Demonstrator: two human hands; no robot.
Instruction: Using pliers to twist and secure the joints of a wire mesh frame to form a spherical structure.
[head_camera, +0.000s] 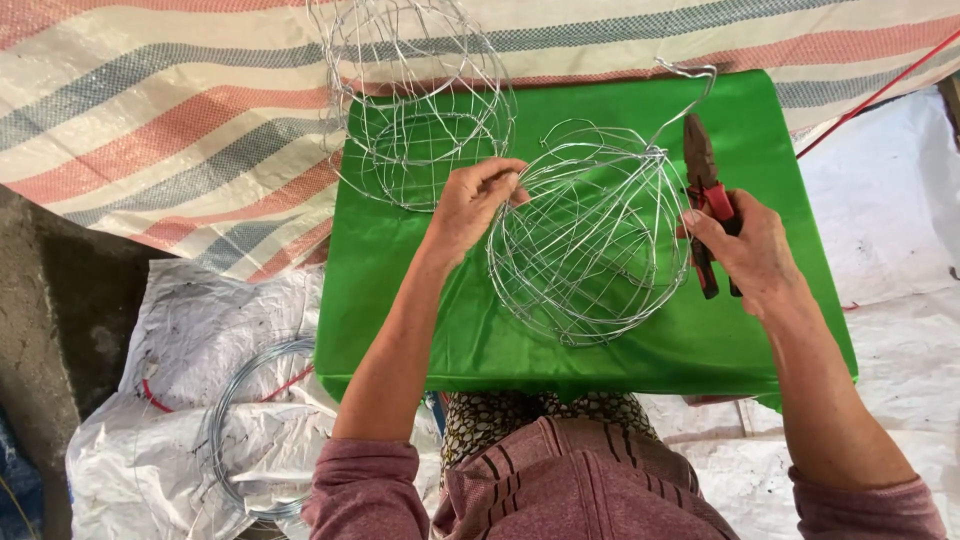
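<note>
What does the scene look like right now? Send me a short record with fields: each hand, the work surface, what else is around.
left hand: pinching the rim of the wire basket frame
right hand: grip closed on red-handled pliers, jaws pointing away, beside the frame
surface: green cloth over a low table
second wire frame: at the cloth's far left corner, untouched
wire coil: on white sheeting, lower left
backdrop: striped tarp

Surroundings of the green work surface

A green cloth (560, 330) is spread at the centre. A second wire frame (420, 110) is seen at 11 o'clock, partly on a striped tarp (170, 120). A coil of wire (235, 430) is laid on crumpled white plastic sheeting (190, 340) at 8 o'clock. A red cord (880, 95) is stretched at 2 o'clock.
</note>
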